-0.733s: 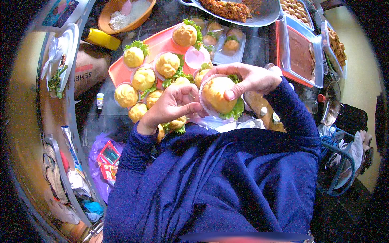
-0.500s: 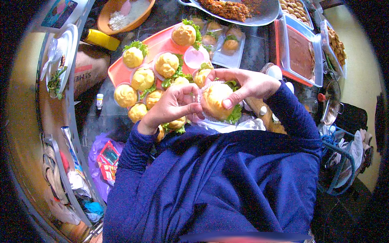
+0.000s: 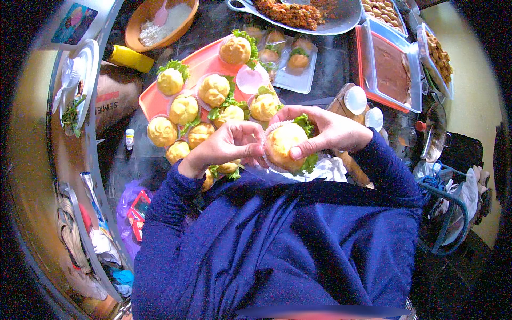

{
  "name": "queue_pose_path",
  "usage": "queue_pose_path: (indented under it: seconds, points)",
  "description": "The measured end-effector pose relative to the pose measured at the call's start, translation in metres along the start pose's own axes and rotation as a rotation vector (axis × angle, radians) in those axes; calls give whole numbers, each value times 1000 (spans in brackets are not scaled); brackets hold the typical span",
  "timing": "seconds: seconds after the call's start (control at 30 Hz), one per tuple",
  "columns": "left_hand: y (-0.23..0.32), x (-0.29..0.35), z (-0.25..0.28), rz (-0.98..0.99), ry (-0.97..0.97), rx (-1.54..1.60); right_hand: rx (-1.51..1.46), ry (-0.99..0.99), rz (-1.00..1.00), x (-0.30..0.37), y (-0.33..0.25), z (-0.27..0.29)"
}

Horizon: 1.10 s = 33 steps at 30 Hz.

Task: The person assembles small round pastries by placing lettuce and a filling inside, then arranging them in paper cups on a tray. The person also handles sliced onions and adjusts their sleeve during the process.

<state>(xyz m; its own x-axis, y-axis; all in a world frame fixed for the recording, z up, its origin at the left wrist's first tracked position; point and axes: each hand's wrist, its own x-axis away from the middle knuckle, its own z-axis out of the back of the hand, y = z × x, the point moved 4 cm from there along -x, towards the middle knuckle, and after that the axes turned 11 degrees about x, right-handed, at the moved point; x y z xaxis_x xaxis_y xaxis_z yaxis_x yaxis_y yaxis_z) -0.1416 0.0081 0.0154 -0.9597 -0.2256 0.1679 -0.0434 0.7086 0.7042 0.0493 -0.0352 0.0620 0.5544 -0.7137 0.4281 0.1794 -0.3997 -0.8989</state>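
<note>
A round golden cream puff with green lettuce at its right side sits in a white pleated paper cup between my two hands. My right hand grips the puff, thumb on its front and fingers behind. At the cup's left edge, my left hand pinches the paper between thumb and forefinger. Just beyond lies an orange tray bearing several more filled puffs in paper cups with lettuce. One pale paper cup on the tray holds no puff.
Behind the tray are a clear pack of small filled buns, a wide pan of reddish filling and an orange bowl of white food. To the right stand a box of brown spread and stacked paper cups. A small white bottle stands left.
The puff in my hands has turned slightly, showing more of its lettuce and pleated cup. My left fingers have closed in along the cup's edge. The view has shifted a little.
</note>
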Motion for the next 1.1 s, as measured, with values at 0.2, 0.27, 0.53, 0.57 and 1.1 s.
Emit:
queue_pose_path:
  seconds: [0.2,0.27,0.53,0.57,1.1]
  points:
    - [-1,-3,-8,77,15,-95,-188,43,35,11,13,1]
    - [-2,-6,-8,34,38,-125,-184,21,40,12,16,-2]
    - [-6,-13,-11,91,-59,-138,-255,-19,36,22,25,-10]
    - [-5,-14,-13,98,-103,-154,-288,-30,15,23,26,-11]
    - [14,-26,-29,-22,-65,-547,-452,-22,16,33,37,-11]
